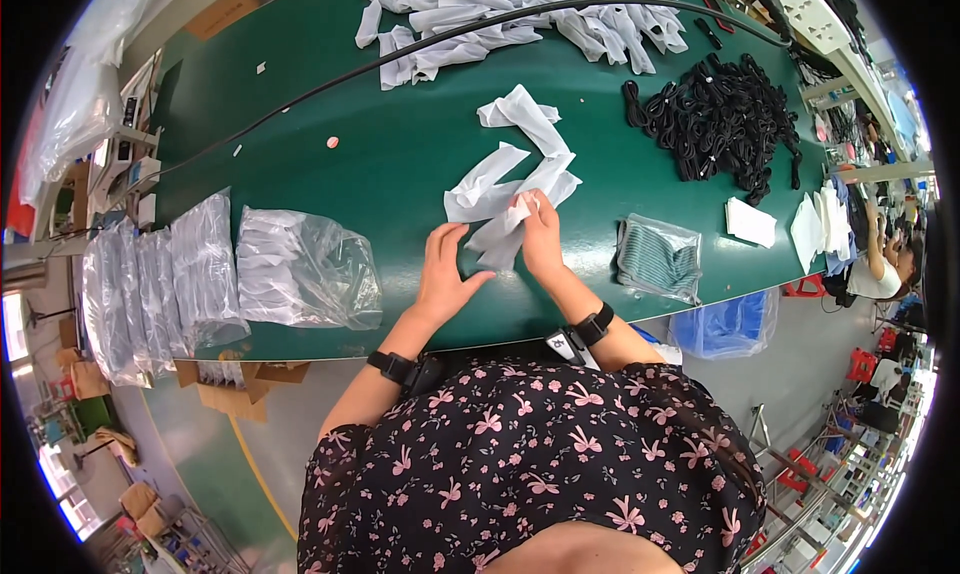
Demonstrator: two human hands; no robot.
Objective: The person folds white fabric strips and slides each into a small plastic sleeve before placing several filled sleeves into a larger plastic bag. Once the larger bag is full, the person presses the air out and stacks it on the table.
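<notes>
My right hand [542, 239] pinches one end of a thin white translucent sleeve [495, 246] above the near part of the green table [300, 164]. Beside the sleeve, my left hand [443, 274] is open, thumb and fingers apart, curved toward its lower end. Whether any left fingertip touches it, I cannot tell. Just beyond my hands lie a few loose white sleeves [540, 124], partly overlapping. What is inside the sleeves does not show.
Many white sleeves [450, 19] are heaped at the far side, crossed by a long black cable [480, 22]. Coiled black cables [715, 124] are piled at right, near white sheets [750, 222] and a bagged teal bundle [657, 257]. Filled transparent bags [305, 264] lie left.
</notes>
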